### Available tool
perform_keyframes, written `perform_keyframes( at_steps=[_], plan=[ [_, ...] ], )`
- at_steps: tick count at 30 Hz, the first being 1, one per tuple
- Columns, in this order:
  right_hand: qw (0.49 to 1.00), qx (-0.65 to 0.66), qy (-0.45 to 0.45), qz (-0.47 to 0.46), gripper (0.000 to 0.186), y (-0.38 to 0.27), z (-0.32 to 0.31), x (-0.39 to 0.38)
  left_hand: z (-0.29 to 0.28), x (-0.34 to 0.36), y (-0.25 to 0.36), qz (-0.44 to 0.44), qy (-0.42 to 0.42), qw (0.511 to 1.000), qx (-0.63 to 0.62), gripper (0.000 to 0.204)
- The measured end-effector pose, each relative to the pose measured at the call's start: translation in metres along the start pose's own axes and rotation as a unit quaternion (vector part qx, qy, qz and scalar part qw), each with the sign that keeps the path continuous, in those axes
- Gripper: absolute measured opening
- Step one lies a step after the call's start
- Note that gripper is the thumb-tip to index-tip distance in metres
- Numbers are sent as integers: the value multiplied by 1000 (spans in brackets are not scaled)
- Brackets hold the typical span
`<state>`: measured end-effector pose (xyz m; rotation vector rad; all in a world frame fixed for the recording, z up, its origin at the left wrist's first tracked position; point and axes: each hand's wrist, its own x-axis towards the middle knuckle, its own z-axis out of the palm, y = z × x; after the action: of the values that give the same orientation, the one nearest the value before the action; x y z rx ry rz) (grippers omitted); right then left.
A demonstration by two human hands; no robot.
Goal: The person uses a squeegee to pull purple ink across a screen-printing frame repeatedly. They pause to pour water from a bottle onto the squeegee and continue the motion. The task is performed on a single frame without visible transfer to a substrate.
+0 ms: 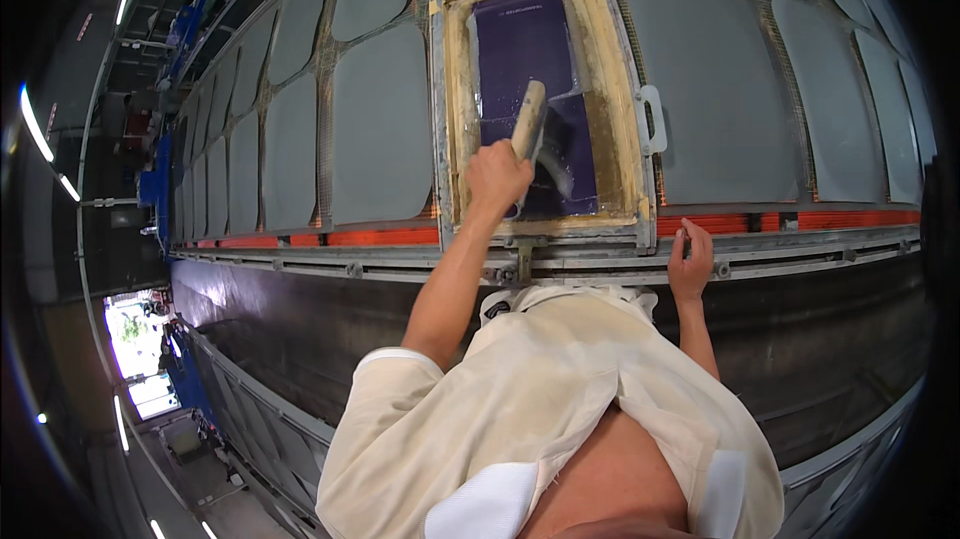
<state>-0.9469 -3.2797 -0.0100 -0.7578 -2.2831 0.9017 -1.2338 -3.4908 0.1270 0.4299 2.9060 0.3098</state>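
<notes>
My left hand is closed round a squeegee with a pale, worn handle, which stands tilted over the screen-printing frame. Dark purple ink or mesh fills the middle of that frame, inside a yellowed, stained border. A lighter smear shows beside the squeegee's lower end, and my fist hides part of the tool. To the right of the frame, over the table's near rail, my right hand hangs open with nothing in it, fingers slightly bent. A white handle sticks out from the frame's right side.
Grey, round-cornered flat panels lie in rows along the long table. A metal rail with orange-red strips runs along its near edge. Blue machinery stands at the far left, and another grey metal structure lies behind me.
</notes>
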Motion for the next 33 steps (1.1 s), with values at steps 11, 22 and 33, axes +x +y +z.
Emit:
perform_keyframes(
  at_steps=[11, 22, 33],
  plan=[
    [999, -46, 2, 14, 26, 1, 7, -6, -7, 136, -50, -115, 74, 990, 34, 30],
    [994, -83, -11, 68, 29, 0, 5, -5, -37, 222, -29, -70, 82, 994, 8, 31],
    [978, -63, 26, 196, 24, -11, 3, 33, -22, 234, -14, -3, -2, 1000, -21, 26]
  ],
)
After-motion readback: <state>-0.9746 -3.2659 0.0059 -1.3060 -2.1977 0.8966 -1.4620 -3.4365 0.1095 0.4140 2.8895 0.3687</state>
